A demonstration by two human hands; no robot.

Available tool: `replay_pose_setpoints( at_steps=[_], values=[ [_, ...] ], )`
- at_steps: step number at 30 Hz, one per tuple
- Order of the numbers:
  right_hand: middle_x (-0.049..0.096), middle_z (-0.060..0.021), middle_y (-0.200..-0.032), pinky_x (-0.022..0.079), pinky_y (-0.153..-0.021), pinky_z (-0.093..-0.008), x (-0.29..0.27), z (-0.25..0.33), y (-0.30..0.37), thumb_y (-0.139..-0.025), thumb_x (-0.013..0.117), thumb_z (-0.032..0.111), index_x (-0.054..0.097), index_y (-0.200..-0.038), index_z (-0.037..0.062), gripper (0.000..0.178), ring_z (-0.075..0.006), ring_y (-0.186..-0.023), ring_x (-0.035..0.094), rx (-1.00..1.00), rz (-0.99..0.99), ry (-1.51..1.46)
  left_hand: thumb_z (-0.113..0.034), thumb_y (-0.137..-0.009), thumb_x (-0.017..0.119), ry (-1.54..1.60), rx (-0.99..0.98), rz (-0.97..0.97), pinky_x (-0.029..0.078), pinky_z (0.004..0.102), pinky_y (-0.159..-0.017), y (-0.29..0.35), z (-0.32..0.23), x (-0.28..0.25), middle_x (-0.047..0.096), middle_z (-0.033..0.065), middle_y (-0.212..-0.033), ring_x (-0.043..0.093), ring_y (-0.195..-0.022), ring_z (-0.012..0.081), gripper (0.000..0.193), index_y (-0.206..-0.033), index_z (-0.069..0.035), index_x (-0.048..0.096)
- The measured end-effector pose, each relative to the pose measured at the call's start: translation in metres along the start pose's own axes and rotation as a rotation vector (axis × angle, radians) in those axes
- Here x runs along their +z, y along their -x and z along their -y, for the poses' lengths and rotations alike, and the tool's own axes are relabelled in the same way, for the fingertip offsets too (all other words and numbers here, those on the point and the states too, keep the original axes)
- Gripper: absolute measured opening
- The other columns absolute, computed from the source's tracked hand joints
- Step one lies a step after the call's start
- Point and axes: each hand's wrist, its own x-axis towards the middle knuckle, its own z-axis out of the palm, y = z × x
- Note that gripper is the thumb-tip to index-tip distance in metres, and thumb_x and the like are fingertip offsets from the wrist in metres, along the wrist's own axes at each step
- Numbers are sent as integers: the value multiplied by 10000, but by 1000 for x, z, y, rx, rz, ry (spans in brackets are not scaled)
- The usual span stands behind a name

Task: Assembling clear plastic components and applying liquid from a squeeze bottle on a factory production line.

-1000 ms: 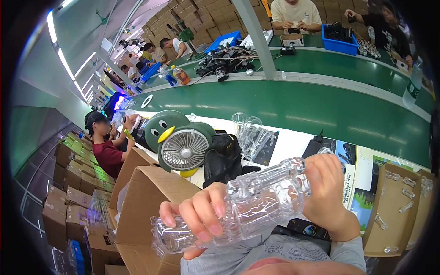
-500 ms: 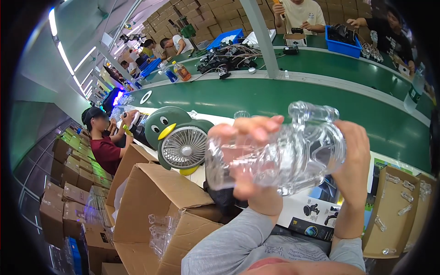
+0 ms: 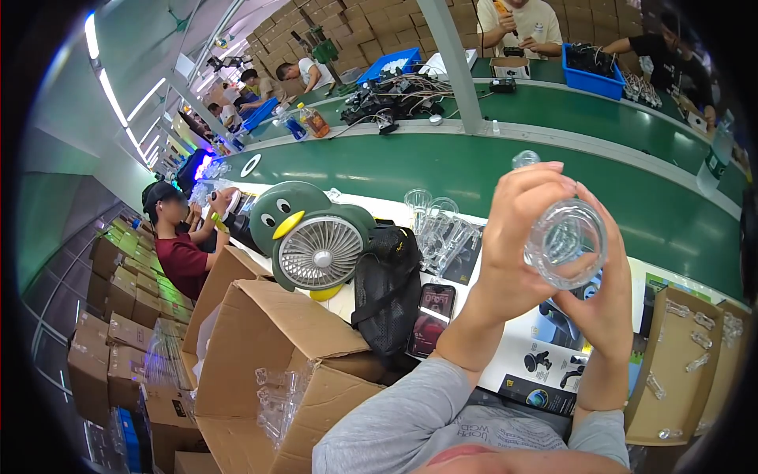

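Both my hands hold a clear, round-bottomed vessel (image 3: 567,245) in front of me, its round end turned toward me. My left hand (image 3: 509,229) wraps round its left side and top, fingers closed. On the right and below, my right hand (image 3: 606,304) grips it with the thumb near the lower rim. A clear knob (image 3: 525,160) pokes out beyond my left fingers; the rest of that part is hidden. Left of my left hand, several similar clear vessels (image 3: 444,237) stand on the white table surface.
A penguin-shaped fan (image 3: 322,259), a black mesh bag (image 3: 385,296) and a phone (image 3: 434,310) lie to the left. Nearer is an open cardboard box (image 3: 276,324) holding clear pieces. A shallow carton tray (image 3: 663,395) with small clear parts sits right. Beyond runs the green conveyor (image 3: 355,170).
The vessel has turned from sideways to end-on and moved right. My left hand has moved right with it, uncovering the clear vessels, bag and phone.
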Motion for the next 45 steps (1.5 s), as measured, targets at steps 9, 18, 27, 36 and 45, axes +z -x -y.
replay_pose_setpoints(
  at_steps=[9, 18, 27, 36, 45],
  values=[
    [469, -140, -1241, 421, -900, -325, 17, -25, 9, -603, 760, 70, 389, -1246, 13, 745, -216, -1080, 511, 128, -156, -367, -212, -538, 783, -114, 3, 281, 352, 467, -921, -4, -4, 2, 521, 120, -1108, 432, -1129, 364, 583, -1075, -132, 569],
    [438, -131, -1272, 402, -928, -334, 16, -36, 2, -614, 737, 22, 378, -1216, 23, 701, -204, -1138, 457, 146, -238, -457, -290, -528, 810, 82, -117, 372, 291, 438, -990, -2, 1, 2, 421, 149, -1263, 359, -1207, 365, 834, -1255, -100, 449],
    [533, -41, -1151, 490, -772, -360, -5, -155, -20, -807, 627, 112, 463, -1157, 142, 388, -174, -1036, 523, 533, -753, -798, -303, -832, 478, 173, -100, -414, 421, 389, -840, -6, 15, -49, 526, 228, -1088, 522, -1034, 318, 479, -1174, 17, 377],
    [555, -30, -1025, 486, -782, -427, -3, -251, 16, -796, 639, 120, 502, -1027, 140, 269, -180, -956, 550, 555, -907, -972, -292, -858, 396, 231, -151, -547, 441, 373, -750, 2, -3, -37, 538, 208, -1012, 543, -887, 277, 342, -1059, -17, 423],
    [494, -103, -1081, 452, -803, -447, -4, -267, 28, -764, 685, 164, 233, -1187, 126, 620, -238, -956, 541, 685, -993, -934, -277, -840, 423, 244, -184, -542, 419, 385, -798, 4, -4, -37, 537, 197, -1021, 521, -913, 260, 323, -1048, -30, 442]
  ],
)
